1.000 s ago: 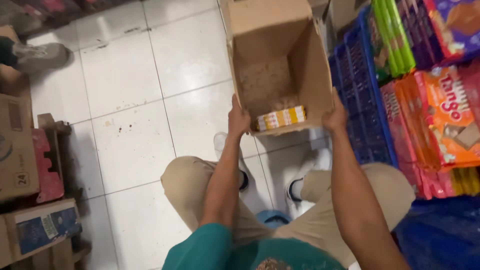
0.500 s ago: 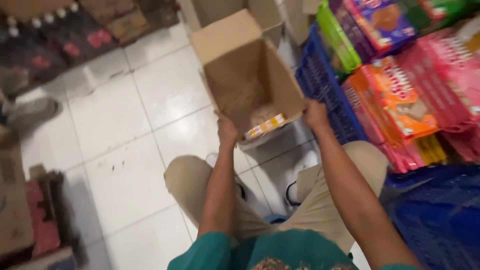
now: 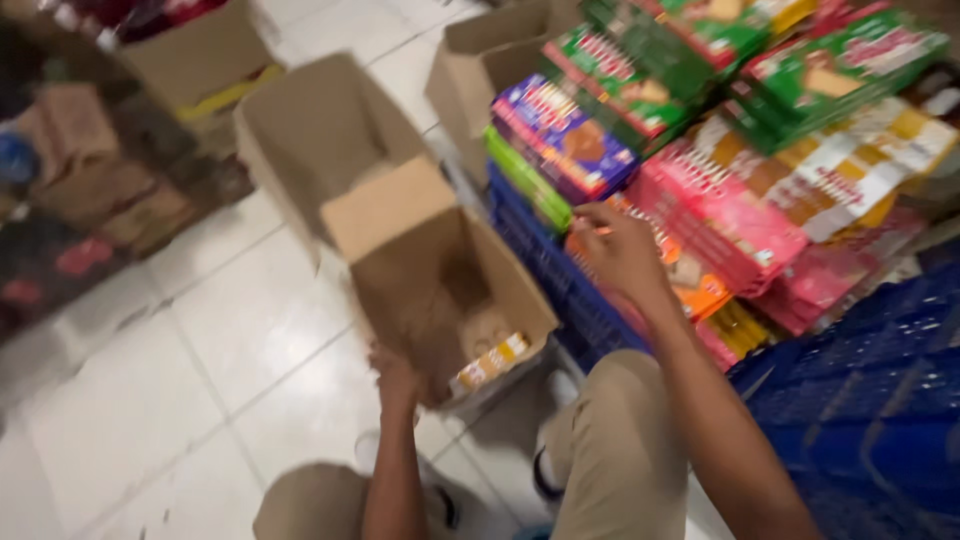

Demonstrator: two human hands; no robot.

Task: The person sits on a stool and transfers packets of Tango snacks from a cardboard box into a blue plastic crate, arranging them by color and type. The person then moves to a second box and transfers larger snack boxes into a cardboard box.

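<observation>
My left hand point(image 3: 395, 375) grips the near edge of an open brown cardboard box point(image 3: 420, 265) that stands on the white tiled floor between my knees. A small yellow and white packet point(image 3: 490, 362) lies at the bottom of the box. My right hand point(image 3: 620, 250) is raised off the box and reaches to the stacked snack packs on the right, fingers touching an orange pack point(image 3: 690, 280) below a purple pack point(image 3: 560, 135). Whether the fingers have closed on a pack is blurred.
Blue plastic crates point(image 3: 850, 410) hold stacks of pink, green, orange and purple snack packs at the right. A second open cardboard box point(image 3: 480, 60) stands behind, another point(image 3: 190, 50) at the far left with dark goods. White floor tiles point(image 3: 180, 370) lie at the left.
My right hand let go of the box's right edge and moved up and right to the snack packs. The view swung right, and my left hand kept hold of the box.
</observation>
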